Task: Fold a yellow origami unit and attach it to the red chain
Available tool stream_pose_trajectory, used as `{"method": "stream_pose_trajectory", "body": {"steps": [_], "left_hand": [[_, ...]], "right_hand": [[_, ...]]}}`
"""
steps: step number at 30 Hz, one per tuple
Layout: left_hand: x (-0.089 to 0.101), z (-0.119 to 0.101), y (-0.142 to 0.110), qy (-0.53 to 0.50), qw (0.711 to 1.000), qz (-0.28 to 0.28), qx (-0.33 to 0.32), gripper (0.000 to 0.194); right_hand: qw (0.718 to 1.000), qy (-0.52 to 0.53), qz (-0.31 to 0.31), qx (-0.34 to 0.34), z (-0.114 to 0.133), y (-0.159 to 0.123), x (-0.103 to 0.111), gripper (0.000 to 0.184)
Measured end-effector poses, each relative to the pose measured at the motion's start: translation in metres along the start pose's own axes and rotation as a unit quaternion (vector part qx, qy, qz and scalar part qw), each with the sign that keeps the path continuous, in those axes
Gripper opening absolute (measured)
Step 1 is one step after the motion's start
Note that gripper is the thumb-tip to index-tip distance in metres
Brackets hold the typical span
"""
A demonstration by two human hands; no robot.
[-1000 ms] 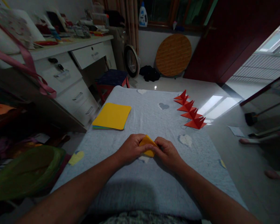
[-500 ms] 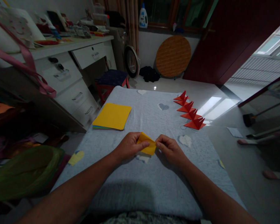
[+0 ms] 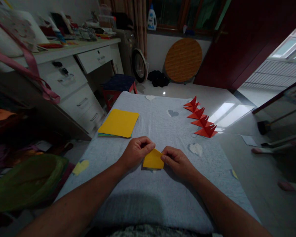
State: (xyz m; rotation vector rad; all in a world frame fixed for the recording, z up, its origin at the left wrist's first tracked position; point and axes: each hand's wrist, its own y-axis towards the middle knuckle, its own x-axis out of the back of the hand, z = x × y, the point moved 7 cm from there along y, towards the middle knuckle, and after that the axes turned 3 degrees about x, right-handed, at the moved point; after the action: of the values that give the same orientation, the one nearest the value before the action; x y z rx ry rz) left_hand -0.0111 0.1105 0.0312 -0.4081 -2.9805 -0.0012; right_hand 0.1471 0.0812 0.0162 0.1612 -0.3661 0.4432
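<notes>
- The fingers of my left hand pinch the top of the folded yellow paper; those of my right hand grip its right corner.
- It sits over the bench, right of the paper stack and nearer me.
- Red paper shapes stand well right of the paper stack.
- I'd best line up the edges, then crease firmly without letting either pinch slip.

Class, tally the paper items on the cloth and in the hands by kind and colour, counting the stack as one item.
Red folded papers: 5
Yellow folded paper: 1
Paper stack, yellow on top: 1
Total: 7
</notes>
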Motion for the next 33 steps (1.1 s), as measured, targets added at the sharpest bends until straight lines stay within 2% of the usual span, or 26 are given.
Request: {"method": "stream_pose_trajectory", "body": {"steps": [4, 6, 9, 12, 13, 15, 18, 21, 23, 27, 30, 33], "left_hand": [[0.035, 0.000, 0.008, -0.058, 0.988, -0.141, 0.003, 0.020], [0.034, 0.006, 0.011, -0.116, 0.985, -0.125, 0.019, 0.020], [0.003, 0.016, 0.008, -0.222, 0.972, 0.016, 0.075, 0.026], [-0.035, 0.024, -0.007, -0.286, 0.931, 0.176, 0.142, 0.040], [-0.044, 0.023, -0.011, -0.297, 0.919, 0.215, 0.143, 0.046], [-0.052, 0.021, -0.016, -0.295, 0.914, 0.249, 0.128, 0.050], [-0.051, 0.018, -0.013, -0.285, 0.922, 0.243, 0.098, 0.043], [-0.047, 0.016, -0.010, -0.279, 0.928, 0.234, 0.079, 0.037], [-0.039, 0.015, -0.006, -0.247, 0.947, 0.194, 0.062, 0.033], [-0.020, 0.017, 0.000, -0.108, 0.991, 0.071, 0.032, 0.026], [-0.017, 0.017, 0.000, -0.035, 0.998, 0.040, 0.021, 0.023], [-0.017, 0.015, -0.003, 0.016, 0.999, 0.029, 0.009, 0.032]], "right_hand": [[0.999, 0.036, -0.001, -0.018, -0.004, -0.001, 0.000, 0.023], [0.995, 0.093, 0.002, -0.033, -0.009, -0.001, -0.003, 0.029], [0.976, 0.208, 0.015, -0.066, -0.019, -0.001, -0.011, 0.037], [0.945, 0.311, 0.027, -0.095, -0.026, -0.002, -0.019, 0.039], [0.937, 0.333, 0.034, -0.101, -0.027, -0.002, -0.021, 0.037], [0.924, 0.362, 0.048, -0.111, -0.028, -0.003, -0.025, 0.035], [0.917, 0.375, 0.067, -0.119, -0.026, -0.005, -0.030, 0.033], [0.923, 0.363, 0.058, -0.110, -0.024, -0.003, -0.029, 0.031], [0.930, 0.352, 0.012, -0.101, -0.026, -0.001, -0.021, 0.026], [0.946, 0.294, -0.128, -0.051, -0.029, 0.000, 0.007, 0.016], [0.957, 0.205, -0.206, 0.009, -0.022, -0.005, 0.023, 0.015], [0.962, 0.100, -0.244, 0.063, -0.011, -0.009, 0.030, 0.021]]}}
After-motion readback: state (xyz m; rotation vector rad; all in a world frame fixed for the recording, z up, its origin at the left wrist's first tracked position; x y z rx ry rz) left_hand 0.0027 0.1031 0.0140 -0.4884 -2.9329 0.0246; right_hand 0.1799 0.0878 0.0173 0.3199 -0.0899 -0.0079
